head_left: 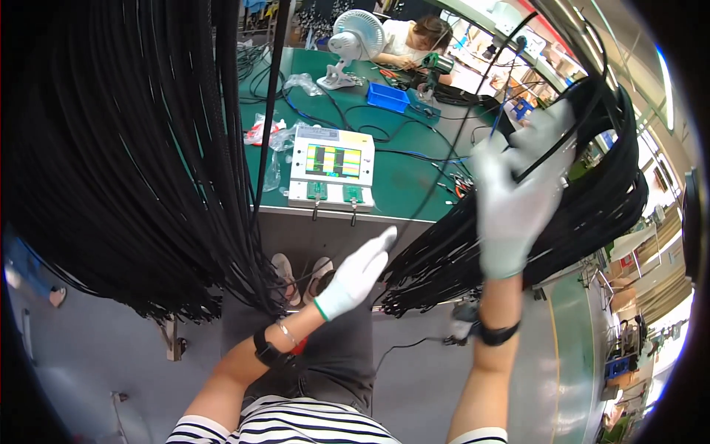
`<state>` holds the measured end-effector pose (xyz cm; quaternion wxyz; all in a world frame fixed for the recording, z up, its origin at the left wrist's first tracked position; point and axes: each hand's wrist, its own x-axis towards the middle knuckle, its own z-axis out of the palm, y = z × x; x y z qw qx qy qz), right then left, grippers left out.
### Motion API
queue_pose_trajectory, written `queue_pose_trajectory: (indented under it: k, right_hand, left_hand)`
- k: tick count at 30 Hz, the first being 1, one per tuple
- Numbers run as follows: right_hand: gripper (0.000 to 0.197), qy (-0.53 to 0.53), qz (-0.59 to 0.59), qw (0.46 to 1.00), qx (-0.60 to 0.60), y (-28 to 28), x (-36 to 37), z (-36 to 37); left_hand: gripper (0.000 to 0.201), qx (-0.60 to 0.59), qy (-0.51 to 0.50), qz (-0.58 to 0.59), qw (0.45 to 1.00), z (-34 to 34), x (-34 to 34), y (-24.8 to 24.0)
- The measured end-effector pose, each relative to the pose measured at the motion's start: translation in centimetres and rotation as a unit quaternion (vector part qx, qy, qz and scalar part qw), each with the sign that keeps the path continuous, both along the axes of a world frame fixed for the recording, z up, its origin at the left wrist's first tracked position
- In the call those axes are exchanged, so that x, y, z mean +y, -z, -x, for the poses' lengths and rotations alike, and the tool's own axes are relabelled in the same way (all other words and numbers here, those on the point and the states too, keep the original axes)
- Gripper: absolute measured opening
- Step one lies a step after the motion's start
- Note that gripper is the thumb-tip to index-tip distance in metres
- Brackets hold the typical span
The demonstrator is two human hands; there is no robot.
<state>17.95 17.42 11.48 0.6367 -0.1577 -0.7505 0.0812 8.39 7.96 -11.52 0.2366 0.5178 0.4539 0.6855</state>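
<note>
As a thin, glossy black cable slants before the green table toward the white-gloved left hand, it looks light, limp, best pinched near its end; whether that grip or the blurred, white-gloved right hand's is closed cannot be told.

My Two Hands, Two Cable Bundles

I count one tester, with two green sockets and two levers; one fan, one blue tray, one co-worker; two black bands on my wrists.

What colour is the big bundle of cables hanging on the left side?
Black. The left cable bundle shows in the head view, the only one.
</note>
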Motion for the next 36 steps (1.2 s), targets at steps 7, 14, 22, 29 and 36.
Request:
queue_pose_trajectory:
  k: [7,14,22,29,36]
  right_hand:
    - [0.024,-0.320,0.568,0.745,-0.140,22.4,-2.4,-0.7]
    - [0.024,-0.465,0.279,0.774,-0.326,22.2,-7.8,-3.8]
    - [0.021,-0.078,0.331,0.910,-0.239,24.5,-2.8,-5.0]
    - [0.022,-0.279,0.569,0.774,-0.022,23.6,-1.6,0.2]
    - [0.023,-0.291,0.573,0.766,0.015,23.1,0.2,3.6]
  left_hand:
    - [0.031,-0.598,0.126,0.423,0.669,-0.6,-2.2,9.5]
    - [0.024,-0.485,0.157,0.342,0.789,-0.6,-0.7,13.4]
    - [0.021,-0.327,0.064,0.284,0.899,-1.6,-1.9,3.9]
    - [0.023,-0.059,-0.146,0.081,0.984,-0.8,-1.2,4.5]
    - [0.021,-0.056,-0.327,0.057,0.941,6.0,-2.3,1.4]
